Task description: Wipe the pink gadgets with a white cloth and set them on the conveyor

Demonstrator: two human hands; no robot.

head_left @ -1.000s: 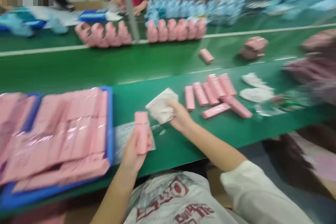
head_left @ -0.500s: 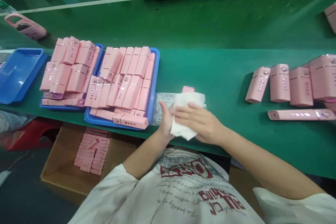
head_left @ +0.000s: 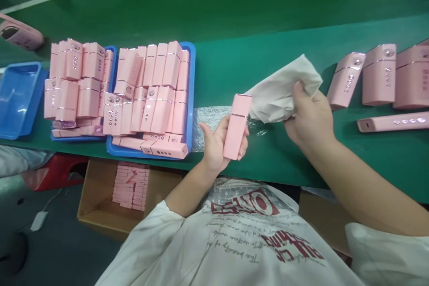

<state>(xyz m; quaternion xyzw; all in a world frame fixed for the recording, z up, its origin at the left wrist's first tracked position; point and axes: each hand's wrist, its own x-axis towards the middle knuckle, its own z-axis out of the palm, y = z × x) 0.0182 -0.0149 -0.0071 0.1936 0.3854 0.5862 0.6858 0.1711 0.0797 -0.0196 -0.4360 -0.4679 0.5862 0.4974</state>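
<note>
A pink rectangular handheld device with a shiny band lies across the palm of my left hand. My fingers curl behind it and the thumb sticks out to the left. To the right, my right hand pinches a crumpled white cloth, whose left corner hangs close to the device's top end. Beneath my left hand, a sheet of bubble wrap is partly hidden on the green table. Left of it, a blue tray is piled with similar pink devices.
A second loaded tray stands further left, then another blue tray. Several pink devices stand at the right, with one lying flat. Below the table edge is a cardboard box of pink pieces beside a red stool.
My right hand has lifted the white cloth off the pink device and moved right and up with it. The device in my left hand is now uncovered. The view has shifted.
</note>
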